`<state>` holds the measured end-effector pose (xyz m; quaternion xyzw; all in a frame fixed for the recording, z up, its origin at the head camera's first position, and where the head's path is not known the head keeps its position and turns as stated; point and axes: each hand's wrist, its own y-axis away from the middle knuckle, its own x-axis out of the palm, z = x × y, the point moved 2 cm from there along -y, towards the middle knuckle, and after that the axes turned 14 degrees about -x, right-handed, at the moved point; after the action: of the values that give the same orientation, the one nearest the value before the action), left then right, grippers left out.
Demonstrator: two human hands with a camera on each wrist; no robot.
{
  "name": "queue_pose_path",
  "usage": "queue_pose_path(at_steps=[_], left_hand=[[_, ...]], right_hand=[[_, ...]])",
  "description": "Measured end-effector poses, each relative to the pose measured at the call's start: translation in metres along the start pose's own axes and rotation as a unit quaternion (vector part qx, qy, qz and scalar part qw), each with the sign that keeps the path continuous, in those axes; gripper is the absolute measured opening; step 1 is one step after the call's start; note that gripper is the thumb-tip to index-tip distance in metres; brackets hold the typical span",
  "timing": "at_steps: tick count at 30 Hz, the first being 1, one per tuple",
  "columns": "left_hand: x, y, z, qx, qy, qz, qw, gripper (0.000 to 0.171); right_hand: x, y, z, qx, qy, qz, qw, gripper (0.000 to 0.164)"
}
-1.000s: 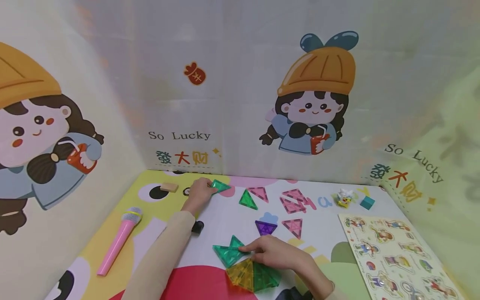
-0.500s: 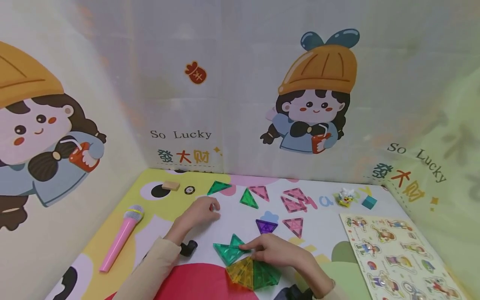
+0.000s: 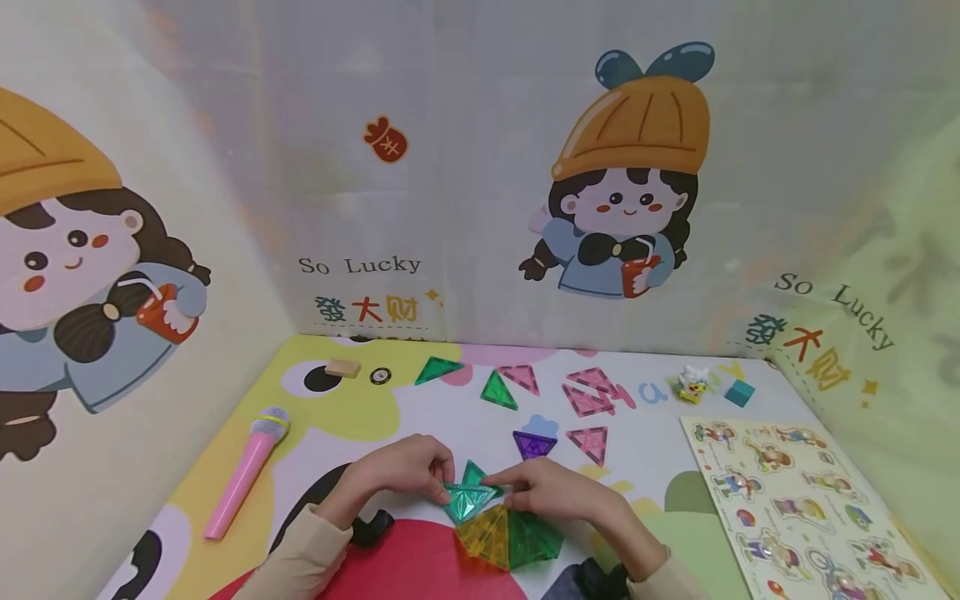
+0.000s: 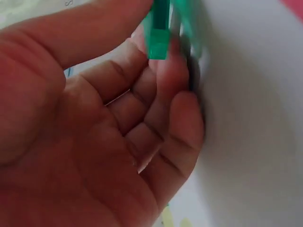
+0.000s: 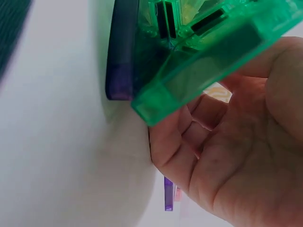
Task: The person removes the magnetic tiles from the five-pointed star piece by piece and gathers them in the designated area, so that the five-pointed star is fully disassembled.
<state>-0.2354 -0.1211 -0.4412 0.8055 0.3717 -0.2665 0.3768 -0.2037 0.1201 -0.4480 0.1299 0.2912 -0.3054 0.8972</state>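
Observation:
A translucent structure of triangular magnetic tiles stands at the front middle in the head view, with a yellow panel (image 3: pixel 482 537), a dark green panel (image 3: pixel 534 540) and a teal-green tile (image 3: pixel 468 502) at its upper left. My left hand (image 3: pixel 408 467) pinches this teal tile's left corner; the left wrist view has the tile edge (image 4: pixel 157 45) between thumb and fingers. At its right corner, my right hand (image 3: pixel 558 493) holds on with thumb and index finger. Close up in the right wrist view, a green tile (image 5: pixel 199 75) overlaps the fingers, beside a purple tile (image 5: pixel 120 52) along the base.
Behind lie loose triangles: green ones (image 3: pixel 498 392), pink ones (image 3: pixel 588 400) and a purple one (image 3: pixel 535 444). A pink toy microphone (image 3: pixel 247 475) is at left, a sticker sheet (image 3: pixel 802 500) at right. A small figure (image 3: pixel 692 385) and teal block (image 3: pixel 739 393) sit back right.
My left hand has let go of the loose green triangle at the back, come toward me and rightward, and taken the teal tile's left corner. My right hand stays at the structure.

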Motion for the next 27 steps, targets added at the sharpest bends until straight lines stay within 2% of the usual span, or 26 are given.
queue_pose_path(at_steps=[5, 8, 10, 14, 19, 24, 27], left_hand=[[-0.005, -0.001, 0.003, 0.029, 0.018, 0.019, 0.9992, 0.015], [-0.012, -0.004, 0.012, 0.033, 0.039, 0.028, 0.9983, 0.014], [-0.018, -0.008, 0.019, 0.029, 0.066, 0.021, 0.9972, 0.013], [-0.028, -0.017, 0.034, -0.001, 0.131, -0.027, 0.9910, 0.014], [-0.034, -0.028, 0.046, -0.063, 0.176, -0.107, 0.9766, 0.016], [-0.044, -0.039, 0.051, -0.123, 0.173, -0.175, 0.9614, 0.015], [-0.052, -0.047, 0.050, -0.134, 0.152, -0.199, 0.9589, 0.014]], right_hand=[[-0.002, 0.000, 0.000, -0.002, 0.011, 0.002, 1.000, 0.036], [-0.002, 0.000, 0.002, -0.002, 0.010, 0.002, 1.000, 0.035], [-0.002, 0.001, 0.004, 0.000, 0.012, 0.002, 1.000, 0.034], [-0.001, 0.003, 0.006, 0.010, 0.013, -0.001, 1.000, 0.033], [0.000, 0.005, 0.007, 0.021, 0.018, -0.005, 1.000, 0.032], [0.000, 0.003, 0.008, 0.014, 0.018, 0.000, 1.000, 0.032], [0.001, 0.002, 0.009, 0.016, 0.012, -0.001, 1.000, 0.032]])
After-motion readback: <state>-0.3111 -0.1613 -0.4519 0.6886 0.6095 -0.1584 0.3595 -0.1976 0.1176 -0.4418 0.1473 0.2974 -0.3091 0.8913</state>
